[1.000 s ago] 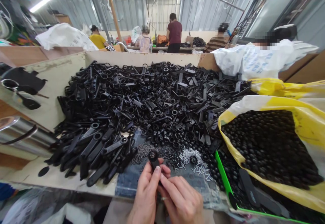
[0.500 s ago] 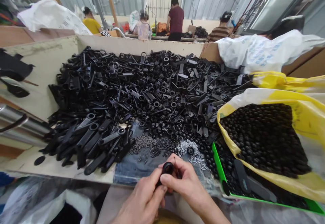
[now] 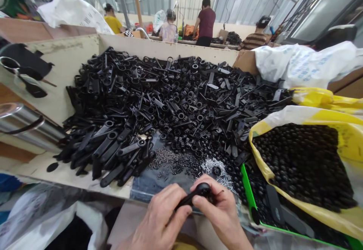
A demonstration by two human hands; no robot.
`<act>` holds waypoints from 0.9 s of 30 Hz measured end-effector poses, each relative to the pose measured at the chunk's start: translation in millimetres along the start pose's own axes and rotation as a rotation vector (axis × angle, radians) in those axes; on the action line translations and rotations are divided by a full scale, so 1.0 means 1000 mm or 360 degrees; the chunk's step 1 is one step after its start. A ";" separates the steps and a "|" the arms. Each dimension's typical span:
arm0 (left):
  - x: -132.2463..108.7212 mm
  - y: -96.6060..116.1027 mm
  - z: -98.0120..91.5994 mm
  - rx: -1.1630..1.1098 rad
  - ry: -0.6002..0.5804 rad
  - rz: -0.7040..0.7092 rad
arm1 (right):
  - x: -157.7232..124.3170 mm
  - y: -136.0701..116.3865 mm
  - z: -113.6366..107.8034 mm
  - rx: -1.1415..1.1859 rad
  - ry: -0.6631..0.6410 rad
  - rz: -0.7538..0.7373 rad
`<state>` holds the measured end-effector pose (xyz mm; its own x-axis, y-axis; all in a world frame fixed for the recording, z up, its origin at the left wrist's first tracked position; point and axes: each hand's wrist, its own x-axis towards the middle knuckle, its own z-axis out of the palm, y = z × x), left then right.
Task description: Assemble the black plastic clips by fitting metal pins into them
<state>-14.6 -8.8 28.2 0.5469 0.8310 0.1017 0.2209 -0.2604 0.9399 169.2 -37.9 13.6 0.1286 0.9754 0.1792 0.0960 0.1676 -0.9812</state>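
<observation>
From where I stand, the person's left hand (image 3: 157,219) and right hand (image 3: 219,208) work together low over the front edge of a wide bin (image 3: 170,50), close to the body. Between them is a black plastic lever (image 3: 198,191) with a round head, and it lies tilted, with the head up to the right and the shaft going down to the left. The left fingers (image 3: 172,201) are curled and pressed together around the shaft, so I think this hand gives the firm hold. The right thumb and fingertips (image 3: 197,201) pinch near the head, which seems to leave them free for fine work there. A thin dark bit sticks out beside the right fingers, but I cannot tell what it is. Both hands turn inward toward each other. On a denim cloth (image 3: 150,185) just in front of the hands lie small dark springs (image 3: 176,161) and silver pins (image 3: 211,167), probably kept there to be reached easily. Behind them is a big heap of black levers (image 3: 170,106), and to the right a yellow sack (image 3: 326,119) of black balls (image 3: 300,163) sits beside a green tray (image 3: 248,193). Farther away, a person in a maroon shirt (image 3: 206,21) stands at a long bench (image 3: 224,45).
</observation>
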 end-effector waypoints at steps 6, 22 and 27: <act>-0.002 -0.013 0.018 0.0087 0.0305 -0.0010 | -0.001 0.013 0.020 0.0034 0.0146 0.0292; 0.002 -0.016 -0.065 0.0745 0.0862 -0.0167 | 0.059 0.017 0.041 0.0038 -0.0351 0.0324; 0.005 -0.032 -0.150 0.1563 0.1199 0.0014 | 0.105 0.010 0.043 -0.0654 -0.0433 -0.0058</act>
<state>-140.1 77.4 48.1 0.0221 0.8183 0.5744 0.9092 -0.2553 0.3288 140.9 72.2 19.8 -0.1393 0.9812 0.1337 0.4842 0.1852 -0.8551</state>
